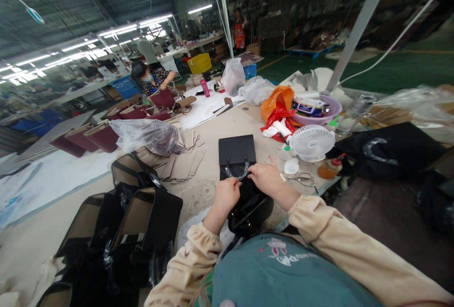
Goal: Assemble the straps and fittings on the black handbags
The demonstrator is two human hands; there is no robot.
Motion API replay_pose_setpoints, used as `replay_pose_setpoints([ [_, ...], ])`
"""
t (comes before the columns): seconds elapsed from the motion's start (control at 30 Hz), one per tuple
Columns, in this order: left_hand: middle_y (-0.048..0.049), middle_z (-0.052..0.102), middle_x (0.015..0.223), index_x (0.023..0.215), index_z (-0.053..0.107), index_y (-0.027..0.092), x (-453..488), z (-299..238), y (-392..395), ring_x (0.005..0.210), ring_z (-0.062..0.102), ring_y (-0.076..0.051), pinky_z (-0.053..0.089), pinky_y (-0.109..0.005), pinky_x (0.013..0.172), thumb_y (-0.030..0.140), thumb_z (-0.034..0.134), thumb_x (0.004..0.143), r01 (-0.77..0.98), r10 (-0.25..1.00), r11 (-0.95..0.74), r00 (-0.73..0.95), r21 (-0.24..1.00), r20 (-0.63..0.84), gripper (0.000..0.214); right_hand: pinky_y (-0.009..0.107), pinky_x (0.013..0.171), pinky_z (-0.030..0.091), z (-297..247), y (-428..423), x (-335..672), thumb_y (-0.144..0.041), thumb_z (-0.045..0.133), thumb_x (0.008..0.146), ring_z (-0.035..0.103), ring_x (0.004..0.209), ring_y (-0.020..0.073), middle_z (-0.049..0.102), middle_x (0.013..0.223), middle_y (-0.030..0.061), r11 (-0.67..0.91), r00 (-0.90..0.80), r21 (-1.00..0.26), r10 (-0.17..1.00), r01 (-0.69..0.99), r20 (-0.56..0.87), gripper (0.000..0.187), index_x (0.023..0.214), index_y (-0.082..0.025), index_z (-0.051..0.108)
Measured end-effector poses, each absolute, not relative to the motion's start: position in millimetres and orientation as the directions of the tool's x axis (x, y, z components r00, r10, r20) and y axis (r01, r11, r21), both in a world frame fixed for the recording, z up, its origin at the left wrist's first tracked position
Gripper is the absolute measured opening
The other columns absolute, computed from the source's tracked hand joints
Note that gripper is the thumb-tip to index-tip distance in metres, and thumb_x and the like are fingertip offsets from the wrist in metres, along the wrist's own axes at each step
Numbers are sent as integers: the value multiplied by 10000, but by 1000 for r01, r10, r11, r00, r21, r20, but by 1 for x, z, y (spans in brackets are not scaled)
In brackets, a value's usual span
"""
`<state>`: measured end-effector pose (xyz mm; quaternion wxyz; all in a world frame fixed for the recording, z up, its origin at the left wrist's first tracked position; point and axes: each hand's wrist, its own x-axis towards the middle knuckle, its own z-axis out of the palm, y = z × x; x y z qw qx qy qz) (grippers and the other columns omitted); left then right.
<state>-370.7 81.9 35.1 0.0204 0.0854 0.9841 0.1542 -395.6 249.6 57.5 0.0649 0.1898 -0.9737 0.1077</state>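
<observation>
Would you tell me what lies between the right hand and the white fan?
The head view shows scissors and a small white piece between the right hand and the white fan.

Both my arms reach forward in front of my chest, elbows bent and out to the sides, forearms angling inward so the hands nearly meet. My left hand (pixel 227 194) is curled into a loose fist, back of the hand up, fingertips tucked under and pinched closed. My right hand (pixel 266 177) sits just beside it, a little further forward, palm down, fingers bent and clamped closed, one finger poking up at the far edge. Both wrists are bare past my bunched sleeves (pixel 198 249).
</observation>
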Motion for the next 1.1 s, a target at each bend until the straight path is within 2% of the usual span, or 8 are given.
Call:
replay_pose_setpoints([
  [0.23, -48, 688, 904, 918, 661, 208, -371, 34, 82, 826, 615, -181, 422, -268, 747, 293, 478, 858, 141, 152, 924, -988, 356, -1, 211, 370, 964, 266, 56, 249, -396, -279, 555, 812, 585, 839, 193, 674, 827, 30, 904, -920, -196, -348, -380, 179, 112, 819, -215, 647],
  [0.57, -33, 687, 985, 988, 668, 206, -374, 33, 74, 881, 611, -158, 432, -250, 806, 289, 593, 795, 155, 192, 803, -981, 575, -5, 223, 375, 967, 255, 55, 249, -398, -273, 561, 805, 583, 850, 190, 670, 830, 31, 907, -925, -203, -337, -369, 174, 101, 806, -214, 643],
  [0.77, -22, 699, 922, 916, 691, 210, -377, 31, 73, 833, 616, -156, 431, -253, 769, 250, 586, 790, 87, 143, 828, -988, 555, -60, 168, 380, 964, 260, 54, 249, -398, -278, 582, 790, 586, 850, 191, 671, 827, 20, 907, -927, -207, -336, -367, 169, 86, 813, -225, 646],
  [1.1, -29, 694, 909, 902, 682, 204, -375, 32, 75, 822, 606, -150, 420, -254, 768, 249, 596, 786, 96, 136, 838, -990, 537, -34, 152, 381, 968, 259, 56, 248, -399, -270, 567, 796, 586, 855, 189, 671, 834, 25, 909, -931, -212, -334, -360, 148, 93, 819, -223, 643],
])
